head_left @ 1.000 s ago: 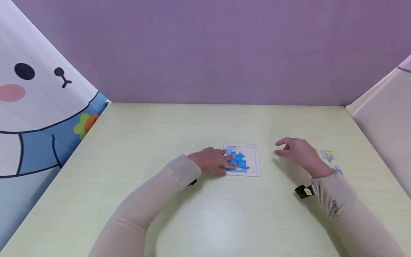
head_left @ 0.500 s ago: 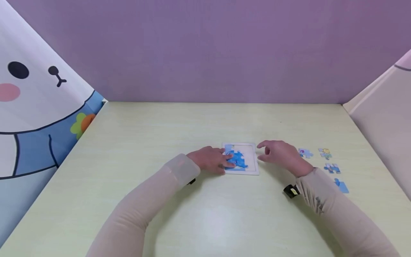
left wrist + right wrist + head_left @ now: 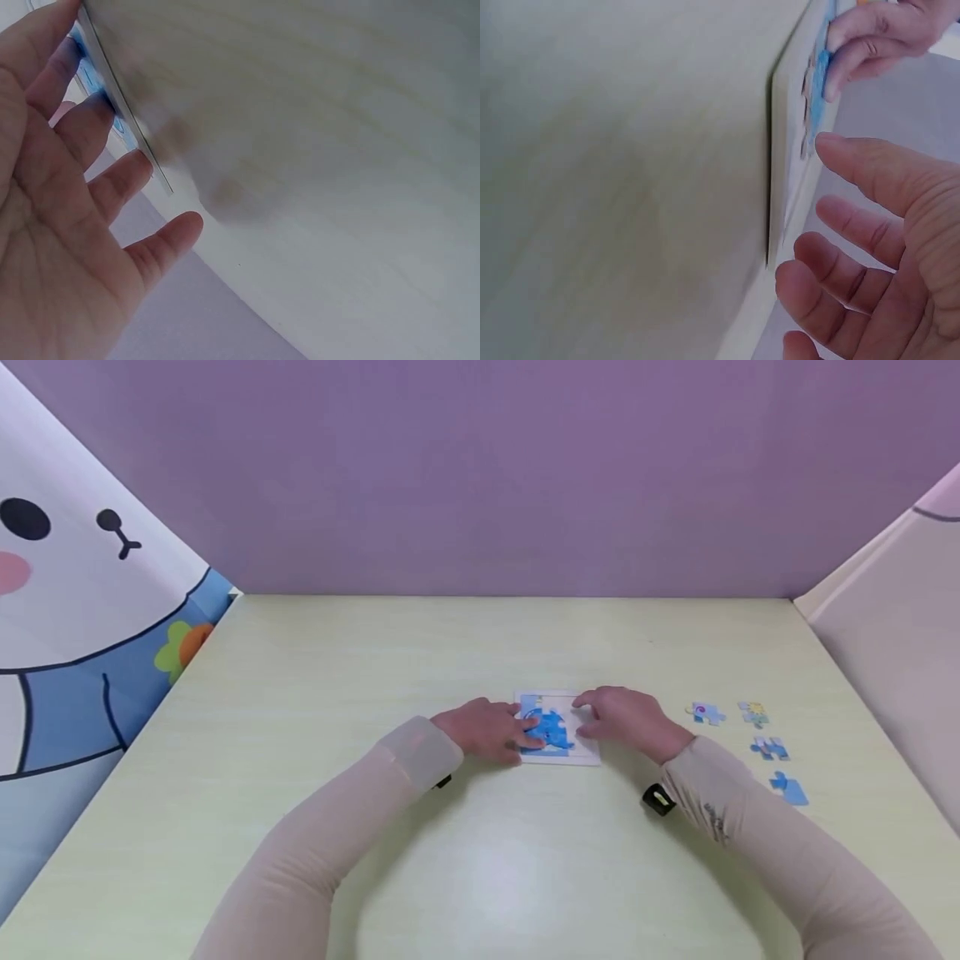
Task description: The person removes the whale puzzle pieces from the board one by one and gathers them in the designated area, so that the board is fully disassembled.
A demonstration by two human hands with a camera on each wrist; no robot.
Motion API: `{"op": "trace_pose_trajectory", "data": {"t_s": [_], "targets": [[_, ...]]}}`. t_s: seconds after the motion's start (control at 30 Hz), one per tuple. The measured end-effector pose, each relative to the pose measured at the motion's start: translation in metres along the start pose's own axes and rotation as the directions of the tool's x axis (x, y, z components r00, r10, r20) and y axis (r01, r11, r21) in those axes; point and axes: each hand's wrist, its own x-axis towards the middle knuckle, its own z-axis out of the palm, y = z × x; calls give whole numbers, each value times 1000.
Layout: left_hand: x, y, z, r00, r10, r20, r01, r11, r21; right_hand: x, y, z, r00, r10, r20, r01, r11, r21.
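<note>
A square white puzzle tray [image 3: 581,759] lies on the table in the head view, its left part filled with joined blue jigsaw pieces [image 3: 555,728]. My left hand [image 3: 485,731] rests on its left side, fingers spread over the blue picture and border. In the left wrist view those fingers touch the tray edge [image 3: 126,112]. Over the bare right part of the tray hovers my right hand [image 3: 622,718], thumb and forefinger apart. The right wrist view shows no piece between the fingers of this hand [image 3: 885,240]; whether it touches the tray, I cannot tell.
Several loose jigsaw pieces lie right of the tray: one with a purple swirl [image 3: 705,713], one with a yellow sun [image 3: 753,713], a blue and white one [image 3: 770,748] and a plain blue one [image 3: 789,788]. A purple backdrop [image 3: 480,477] rises behind the table.
My right hand has moved left, from beside the loose pieces to over the tray's right part, uncovering loose pieces. The left hand has stayed on the tray. The head view has shifted slightly.
</note>
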Motion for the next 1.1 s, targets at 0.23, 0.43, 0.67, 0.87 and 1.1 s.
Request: {"op": "trace_pose_trajectory", "data": {"t_s": [0.23, 0.43, 0.67, 0.87, 1.1], "targets": [[-2, -3, -1, 1000, 19, -13, -19, 1000, -15, 10, -11, 3, 999, 7, 53, -5, 999, -37], [-3, -4, -1, 1000, 19, -21, -18, 1000, 5, 15, -19, 0, 996, 23, 89, -20, 999, -34], [-5, -5, -1, 998, 49, -36, -48, 998, 32, 21, -25, 2, 990, 38, 137, -32, 998, -45], [-2, -5, -3, 985, 139, -98, -136, 990, 30, 22, -27, 2, 990, 31, 140, -24, 998, -51], [2, -7, -6, 975, 119, -186, -135, 988, -75, 22, -24, -1, 990, 27, 136, -23, 999, -34]]}}
